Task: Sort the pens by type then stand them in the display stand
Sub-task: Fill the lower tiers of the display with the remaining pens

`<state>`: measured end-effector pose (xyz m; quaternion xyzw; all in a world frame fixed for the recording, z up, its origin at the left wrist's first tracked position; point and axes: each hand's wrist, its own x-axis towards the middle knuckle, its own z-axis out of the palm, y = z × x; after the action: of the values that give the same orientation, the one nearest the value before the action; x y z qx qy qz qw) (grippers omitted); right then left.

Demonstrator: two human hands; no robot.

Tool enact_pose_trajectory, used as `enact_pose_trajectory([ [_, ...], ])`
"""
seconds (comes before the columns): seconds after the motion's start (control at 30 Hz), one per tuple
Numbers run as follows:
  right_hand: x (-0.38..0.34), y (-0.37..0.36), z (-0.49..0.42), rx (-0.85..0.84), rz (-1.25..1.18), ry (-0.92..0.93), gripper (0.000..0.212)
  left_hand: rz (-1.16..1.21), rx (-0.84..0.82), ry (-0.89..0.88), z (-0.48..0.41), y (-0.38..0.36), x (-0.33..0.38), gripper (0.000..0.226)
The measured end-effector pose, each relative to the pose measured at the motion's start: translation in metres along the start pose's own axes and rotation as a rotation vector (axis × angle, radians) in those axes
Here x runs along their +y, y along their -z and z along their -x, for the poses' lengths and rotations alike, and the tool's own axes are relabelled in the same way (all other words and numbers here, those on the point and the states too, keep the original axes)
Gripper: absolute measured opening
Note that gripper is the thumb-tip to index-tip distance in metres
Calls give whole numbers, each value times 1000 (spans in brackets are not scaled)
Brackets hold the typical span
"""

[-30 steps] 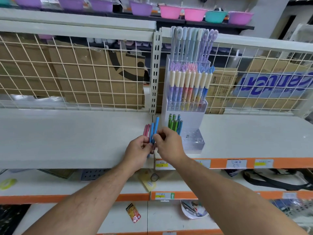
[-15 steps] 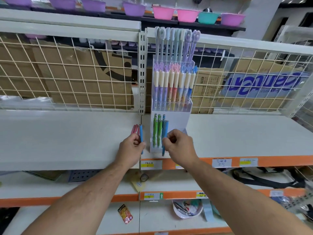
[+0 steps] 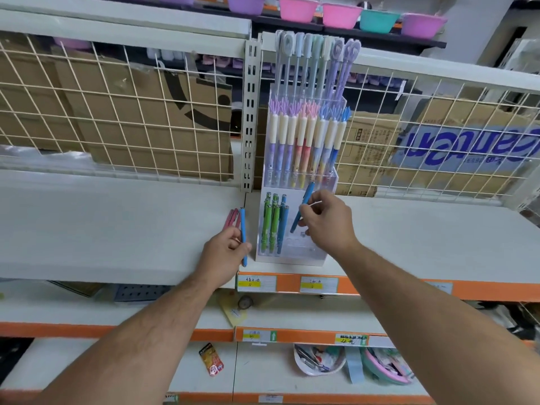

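Note:
A clear tiered display stand [image 3: 317, 257] stands on the white shelf [image 3: 117, 229]. Its top tiers hold tall pastel pens [image 3: 309, 65] and cream-capped pens [image 3: 304, 141]. In the lowest tier, green pens [image 3: 267, 226] and a blue pen [image 3: 281, 229] stand at the left. My right hand [image 3: 327, 220] pinches a single blue pen [image 3: 305, 200], tilted, above the free holes of that tier. My left hand [image 3: 223, 252], just left of the stand, grips a bundle of pens: one blue [image 3: 243, 229] and a few pink [image 3: 230, 219].
A wire grid [image 3: 131, 118] backs the shelf, with cardboard boxes [image 3: 146, 112] behind it. Coloured bowls [image 3: 339, 14] line a higher shelf. Lower shelves with orange price strips [image 3: 380, 287] carry small items, including a bowl of clutter [image 3: 318, 361].
My right hand has carried the blue pen from in front of the stand up and to the right, over the lowest tier. My left hand still holds its bundle beside the stand.

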<state>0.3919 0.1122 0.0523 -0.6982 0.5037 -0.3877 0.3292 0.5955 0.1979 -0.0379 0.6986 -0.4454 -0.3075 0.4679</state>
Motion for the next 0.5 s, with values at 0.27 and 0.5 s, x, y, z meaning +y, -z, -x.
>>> enact_pose_trajectory([
  [0.27, 15, -15, 1, -87, 163, 36, 5, 10, 6, 4, 0, 0, 1, 13],
  [0.5, 21, -19, 1, -79, 283, 79, 5, 7, 3, 4, 2, 0, 4, 12],
])
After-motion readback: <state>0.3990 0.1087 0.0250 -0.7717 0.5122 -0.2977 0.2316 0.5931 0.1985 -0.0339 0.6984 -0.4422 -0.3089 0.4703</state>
